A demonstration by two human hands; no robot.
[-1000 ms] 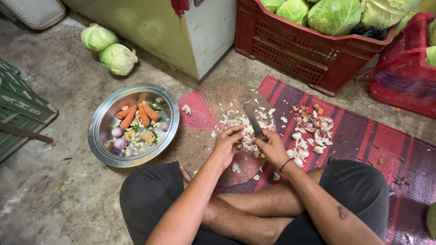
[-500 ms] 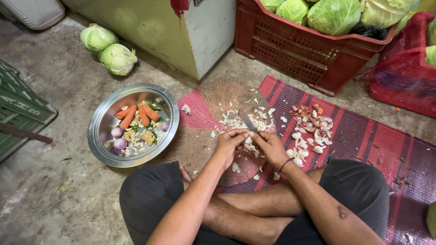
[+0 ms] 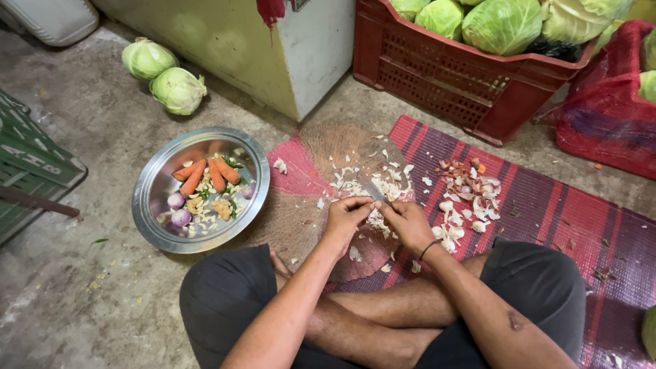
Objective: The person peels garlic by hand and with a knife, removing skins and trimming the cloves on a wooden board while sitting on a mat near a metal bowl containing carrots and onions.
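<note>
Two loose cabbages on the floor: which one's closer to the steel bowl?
The lower-right cabbage, lying nearest the steel bowl; the other cabbage sits farther up-left, toward the wall.

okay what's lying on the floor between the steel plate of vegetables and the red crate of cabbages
In the head view, between the steel plate and red crate: a cabinet's corner, bare concrete, and a round woven mat.

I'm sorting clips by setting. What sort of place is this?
Probably a kitchen's floor-level prep or vegetable storage corner: a red plastic crate heaped with green cabbages, a round steel plate of carrots, and a striped red woven mat.
</note>
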